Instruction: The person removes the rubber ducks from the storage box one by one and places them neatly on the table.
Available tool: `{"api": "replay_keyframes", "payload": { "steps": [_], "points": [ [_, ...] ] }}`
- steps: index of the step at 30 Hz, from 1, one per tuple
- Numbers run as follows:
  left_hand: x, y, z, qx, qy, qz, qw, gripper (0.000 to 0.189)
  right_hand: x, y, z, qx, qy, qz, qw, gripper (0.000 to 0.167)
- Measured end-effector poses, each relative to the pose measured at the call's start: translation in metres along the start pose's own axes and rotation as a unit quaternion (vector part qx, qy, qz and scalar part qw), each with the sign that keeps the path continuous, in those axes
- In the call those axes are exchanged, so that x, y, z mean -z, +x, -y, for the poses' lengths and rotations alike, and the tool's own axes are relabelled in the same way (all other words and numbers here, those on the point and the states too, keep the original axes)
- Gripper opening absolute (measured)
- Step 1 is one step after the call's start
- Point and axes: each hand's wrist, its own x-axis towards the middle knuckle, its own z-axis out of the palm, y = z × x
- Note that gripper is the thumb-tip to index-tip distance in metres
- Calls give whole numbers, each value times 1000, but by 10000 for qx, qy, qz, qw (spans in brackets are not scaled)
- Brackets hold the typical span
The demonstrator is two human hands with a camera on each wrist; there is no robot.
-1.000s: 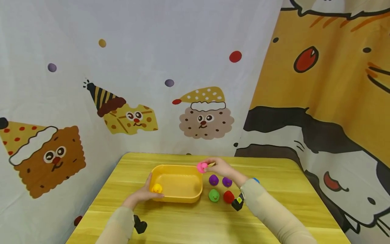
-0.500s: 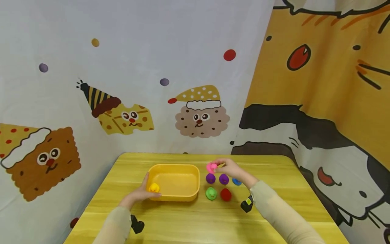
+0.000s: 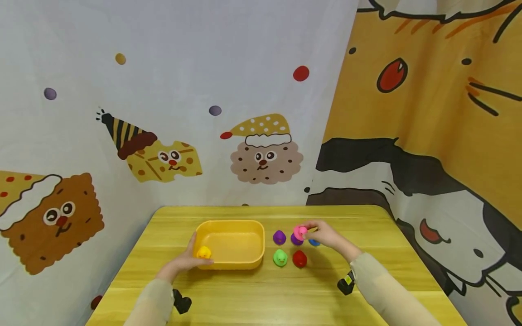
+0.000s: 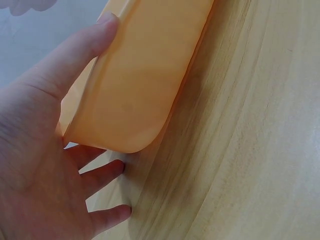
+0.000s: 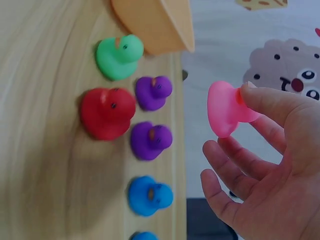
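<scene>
My right hand (image 3: 326, 234) pinches a pink rubber duck (image 5: 225, 109) between thumb and fingertips, raised over the tabletop. In the head view the pink duck overlaps the right purple duck (image 3: 297, 241). At the left end of a yellow plastic basin (image 3: 240, 266), my left hand (image 3: 181, 262) holds the corner, its thumb on the front rim and its fingers round the left side. A yellow duck (image 3: 204, 252) sits inside the basin, close to that hand. Right of the basin stand a green duck (image 3: 280, 257), a red duck (image 3: 299, 259) and another purple duck (image 3: 279, 237).
A blue duck (image 5: 150, 195) stands beyond the purple ones, with part of a second blue duck (image 5: 145, 235) at the right wrist view's lower edge. The wood-grain table (image 3: 261, 299) meets a cartoon-printed curtain (image 3: 183, 68) at its back and sides.
My right hand has carried the pink duck rightward, from the basin's right rim to above the right purple duck. The left hand stays on the basin. The head view has shifted slightly.
</scene>
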Motion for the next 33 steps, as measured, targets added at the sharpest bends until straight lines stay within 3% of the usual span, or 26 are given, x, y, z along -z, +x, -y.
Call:
{"api": "replay_keyframes", "payload": {
  "steps": [13, 20, 33],
  "points": [
    [0, 0, 1, -109, -134, -24, 9998, 132, 2, -32, -31, -381, -260, -338, 9984, 33],
    [1, 2, 1, 82, -35, -38, 10000, 129, -1, -39, -43, -447, -339, -437, 9975, 30],
    [1, 3, 2, 87, -34, -33, 10000, 127, -6, -47, -66, -521, -523, -328, 9967, 33]
  ]
}}
